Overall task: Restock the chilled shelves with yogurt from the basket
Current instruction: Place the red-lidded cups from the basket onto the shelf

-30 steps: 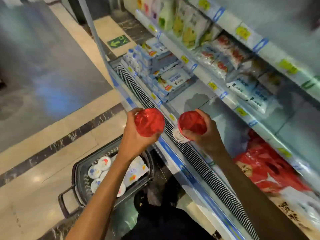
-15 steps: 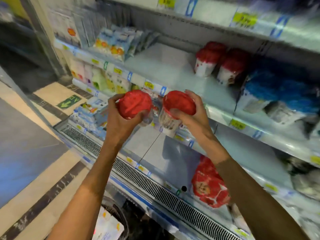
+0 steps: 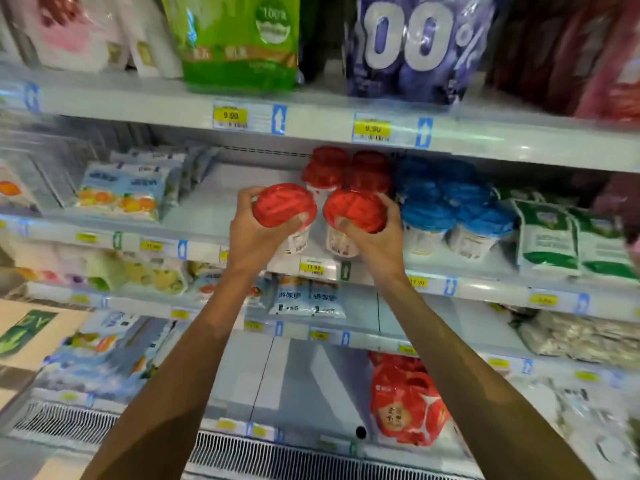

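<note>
At the shelf (image 3: pixel 214 209), both hands (image 3: pixel 254 239) (image 3: pixel 375 240) grip yogurt cups (image 3: pixel 284 206) (image 3: pixel 356 210).

A chilled shelf (image 3: pixel 207 206) carries red-lidded yogurt cups (image 3: pixel 327 168) at its back. Blue-lidded cups (image 3: pixel 429 216) stand beside them, green-and-white packs (image 3: pixel 547 237) beyond.

Leaving a bare strip of the middle shelf (image 3: pixel 214 202) open at centre left of the frame, between the orange-printed packs (image 3: pixel 121 192) and the back-row red cups (image 3: pixel 329 168). Closing off the right side with blue-lidded cups (image 3: pixel 450 216), packed touching, and green-and-white packs (image 3: pixel 547 237) beyond. Capping the opening from above with the upper shelf edge (image 3: pixel 311 124), close over the back-row red cups. Crowding the front at frame centre: left hand (image 3: pixel 256 237) gripping the left cup (image 3: pixel 284 204), right hand (image 3: pixel 377 240) gripping the right cup (image 3: pixel 355 209), nearly touching. Showing another bare bay (image 3: pixel 294 382) at bottom centre, bordered on the right by a red bag (image 3: pixel 405 400).
</note>
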